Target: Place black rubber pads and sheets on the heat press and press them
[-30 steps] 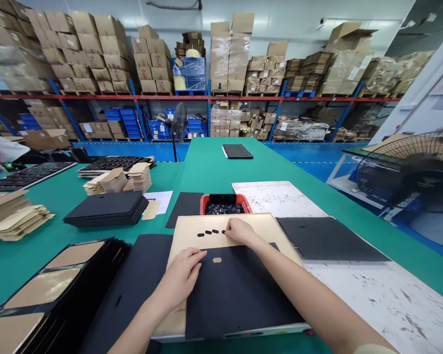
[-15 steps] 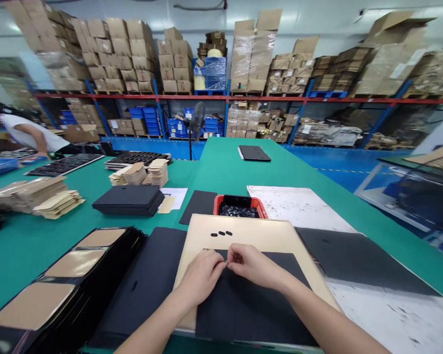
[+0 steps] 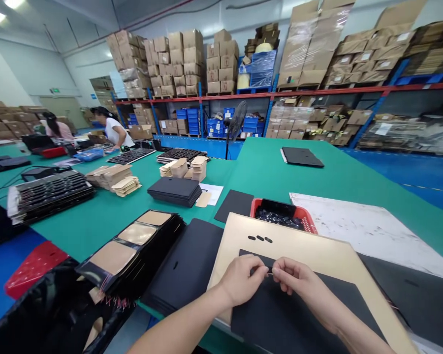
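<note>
Left hand: palm inward, thumb and fingers pinching one end of a small piece (image 3: 269, 272), too small to identify.
Right hand (image 3: 299, 280): meets the left hand (image 3: 245, 278), fingers pinching the piece's other end.
Black sheet (image 3: 273, 314): under both hands, on a tan board (image 3: 317, 242).
Black ovals (image 3: 260, 238): three, beyond the sheet.
Desk (image 3: 269, 169): green.
Room: loaded racks (image 3: 236, 97) behind.

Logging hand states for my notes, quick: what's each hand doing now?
Left hand: fingertips pinched, holding something too small to identify.
Right hand: pinching there too, fingertips nearly meeting the left's.
</note>
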Demonstrator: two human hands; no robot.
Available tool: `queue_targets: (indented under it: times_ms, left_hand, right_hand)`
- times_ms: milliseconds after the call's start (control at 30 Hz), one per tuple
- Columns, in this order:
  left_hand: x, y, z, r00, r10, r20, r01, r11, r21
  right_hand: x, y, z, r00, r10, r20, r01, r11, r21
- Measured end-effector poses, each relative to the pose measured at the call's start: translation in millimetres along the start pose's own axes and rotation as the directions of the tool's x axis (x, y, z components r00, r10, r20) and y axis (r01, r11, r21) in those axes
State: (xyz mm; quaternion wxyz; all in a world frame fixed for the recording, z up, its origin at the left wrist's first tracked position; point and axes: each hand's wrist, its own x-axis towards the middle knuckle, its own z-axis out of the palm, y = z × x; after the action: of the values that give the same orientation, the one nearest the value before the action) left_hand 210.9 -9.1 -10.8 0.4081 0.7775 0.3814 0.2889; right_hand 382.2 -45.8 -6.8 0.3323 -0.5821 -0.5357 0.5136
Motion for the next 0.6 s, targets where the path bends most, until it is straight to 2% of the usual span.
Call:
queue_targets:
  times_ms: [100,167,233,300,367,433,600]
  left_hand:
    - [-0.3,-1.2,-1.5,0.998,0.016,0.054,-0.021,0.996,0.09]
    - [-0.5,-6.2,-5.0,0.995,0.051,0.089,-0.069,0.975,0.211]
    - [-0.1,-17.0,-8.9,0.984,0.111,0.139,-0.154,0.925,0.349]
    - [0.2,-31.7,-10.8,0.959,0.167,0.23,-0.258,0.854,0.453]
    - [-1.7,-45.1,-9.3,0.929,0.192,0.317,-0.338,0.788,0.515]
    - [-7.4,-51.7,-5.1,0.915,0.186,0.357,-0.37,0.738,0.565]
    - [-27.6,-37.4,5.0,0.922,0.148,0.357,-0.354,0.697,0.624]
  right_hand:
    - [-1.1,2.9,-1.4,0.999,-0.036,0.004,0.036,0.999,-0.04]
    - [-1.7,5.3,-5.9,0.993,-0.112,-0.033,0.106,0.985,-0.138]
    - [-1.9,7.4,-13.2,0.976,-0.193,-0.099,0.162,0.952,-0.261]
    - [-1.9,9.3,-20.9,0.963,-0.222,-0.155,0.159,0.926,-0.343]
    - [-2.2,10.7,-26.2,0.967,-0.182,-0.18,0.112,0.934,-0.339]
    - [-2.6,11.4,-26.6,0.978,-0.089,-0.186,0.037,0.964,-0.265]
    - [-0.7,13.7,-11.8,0.983,0.161,-0.089,-0.16,0.987,0.025]
